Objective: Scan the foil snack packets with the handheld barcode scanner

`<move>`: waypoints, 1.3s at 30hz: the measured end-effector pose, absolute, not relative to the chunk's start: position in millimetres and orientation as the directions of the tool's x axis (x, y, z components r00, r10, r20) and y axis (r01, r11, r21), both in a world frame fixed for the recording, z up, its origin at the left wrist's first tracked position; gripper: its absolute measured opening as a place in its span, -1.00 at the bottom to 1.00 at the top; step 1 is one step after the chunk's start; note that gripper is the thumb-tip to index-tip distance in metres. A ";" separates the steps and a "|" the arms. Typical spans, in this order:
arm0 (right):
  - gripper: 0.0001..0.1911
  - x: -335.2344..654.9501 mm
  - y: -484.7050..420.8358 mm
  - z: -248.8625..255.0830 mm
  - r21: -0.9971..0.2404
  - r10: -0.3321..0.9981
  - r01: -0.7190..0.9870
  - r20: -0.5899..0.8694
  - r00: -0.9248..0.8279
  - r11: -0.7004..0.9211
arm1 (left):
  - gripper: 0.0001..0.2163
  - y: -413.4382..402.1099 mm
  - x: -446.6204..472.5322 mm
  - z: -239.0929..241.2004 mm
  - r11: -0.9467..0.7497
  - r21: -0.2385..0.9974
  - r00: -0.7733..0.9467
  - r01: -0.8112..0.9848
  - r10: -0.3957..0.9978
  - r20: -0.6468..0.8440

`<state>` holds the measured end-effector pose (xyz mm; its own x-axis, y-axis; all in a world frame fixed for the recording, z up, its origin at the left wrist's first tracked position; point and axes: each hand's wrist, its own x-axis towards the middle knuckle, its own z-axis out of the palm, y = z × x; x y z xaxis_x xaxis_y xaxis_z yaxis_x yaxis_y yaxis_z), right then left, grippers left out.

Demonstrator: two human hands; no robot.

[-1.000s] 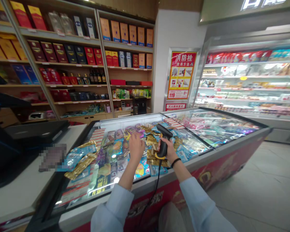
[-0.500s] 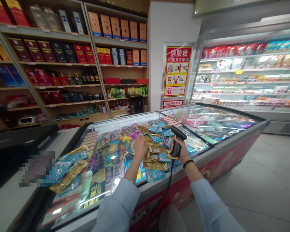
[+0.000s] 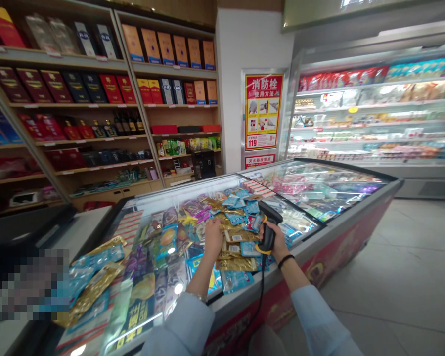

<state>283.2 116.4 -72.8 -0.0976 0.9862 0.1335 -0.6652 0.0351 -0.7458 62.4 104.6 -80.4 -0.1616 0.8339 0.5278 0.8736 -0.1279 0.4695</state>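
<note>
My right hand (image 3: pixel 276 240) is wrapped round the handle of a black and yellow barcode scanner (image 3: pixel 270 217), its cable (image 3: pixel 262 287) hanging over the freezer's front edge. The scanner's head is over a pile of snack packets, some gold (image 3: pixel 236 264) and some blue (image 3: pixel 237 281). At the left side of this pile, my left hand (image 3: pixel 213 236) is closed with its fingers curled. Its fingertips are partly hidden, so what they grip, if anything, does not show. The packets lie on the glass lid of a chest freezer (image 3: pixel 337 232).
More gold and blue packets (image 3: pixel 96 282) lie at the lid's left end, beside a counter (image 3: pixel 92 217) with dark equipment. Colourful frozen goods show through the glass. Shelves of boxed bottles (image 3: pixel 92 106) stand behind, and a lit refrigerated display (image 3: pixel 367 113) stands at the right.
The view has turned a little to the right. My left hand stays beside the pile, still closed. The scanner remains in my right hand, its head tilted slightly differently.
</note>
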 end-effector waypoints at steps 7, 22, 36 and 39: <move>-0.71 281.7 114.6 -71.3 -0.767 0.986 -0.641 0.124 -0.108 0.026 | -0.64 104.8 58.9 -81.2 0.151 0.375 -0.320 0.915 0.838 0.443; -0.74 281.9 116.0 -71.0 -0.777 0.987 -0.630 0.093 -0.128 -0.008 | -0.77 117.7 35.2 -71.2 0.026 0.764 -0.307 0.645 0.924 0.228; -0.72 278.6 91.6 -38.4 -0.833 0.966 -0.532 0.240 -0.100 0.152 | -0.51 117.3 20.3 -52.5 -0.481 0.876 -0.552 0.019 0.726 0.410; -0.73 276.8 73.7 -18.8 -0.876 0.941 -0.445 0.288 -0.177 0.184 | -0.50 109.9 20.8 -43.4 -0.550 0.835 -0.599 0.017 0.663 0.449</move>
